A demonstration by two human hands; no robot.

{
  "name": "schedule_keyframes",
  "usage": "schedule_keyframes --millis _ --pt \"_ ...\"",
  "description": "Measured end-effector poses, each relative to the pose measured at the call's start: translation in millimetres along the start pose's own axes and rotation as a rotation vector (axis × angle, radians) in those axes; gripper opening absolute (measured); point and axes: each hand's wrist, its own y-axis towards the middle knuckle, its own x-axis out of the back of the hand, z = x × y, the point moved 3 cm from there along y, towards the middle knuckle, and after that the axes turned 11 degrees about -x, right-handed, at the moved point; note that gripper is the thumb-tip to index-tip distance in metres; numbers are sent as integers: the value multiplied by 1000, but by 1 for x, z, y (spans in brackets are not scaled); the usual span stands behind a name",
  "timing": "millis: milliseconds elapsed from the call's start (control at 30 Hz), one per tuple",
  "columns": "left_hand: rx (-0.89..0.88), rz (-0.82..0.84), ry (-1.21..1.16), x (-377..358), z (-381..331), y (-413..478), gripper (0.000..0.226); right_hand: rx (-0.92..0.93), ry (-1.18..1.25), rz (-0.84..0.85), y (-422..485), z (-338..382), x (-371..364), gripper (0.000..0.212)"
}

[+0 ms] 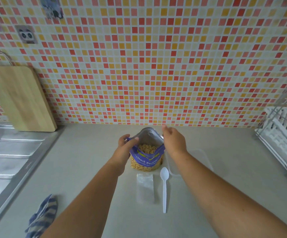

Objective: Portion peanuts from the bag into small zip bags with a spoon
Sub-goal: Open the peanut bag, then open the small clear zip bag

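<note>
A blue peanut bag (146, 158) stands upright on the grey counter, its mouth spread wide, with peanuts visible inside and through the clear front window. My left hand (124, 148) grips the left edge of the bag's mouth. Its right edge is held by my right hand (173, 140), whose fingers are partly raised. In front of the bag lie small clear zip bags (145, 187), flat on the counter. A white plastic spoon (164, 188) lies to their right, bowl toward the bag, untouched.
A clear plastic container (190, 162) sits right of the bag, partly under my right forearm. A steel sink drainboard (7, 162) and a wooden cutting board (19, 98) are at left. A striped cloth (43, 217) lies near left. A white dish rack (283, 140) stands at right.
</note>
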Motion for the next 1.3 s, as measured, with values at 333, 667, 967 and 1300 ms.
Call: schedule_keyframes --millis 333,667,967,1300 --pt "338 -165 243 21 93 -34 14 -108 -228 53 -50 -87 -42 22" --pt "228 -113 502 7 105 -39 36 -254 -367 290 -51 -110 -91 30" --pt "230 -106 523 15 111 -37 37 -221 -322 207 -49 -108 -80 14" --pt "261 -44 473 12 108 -38 44 -166 -186 138 -43 -114 -67 22"
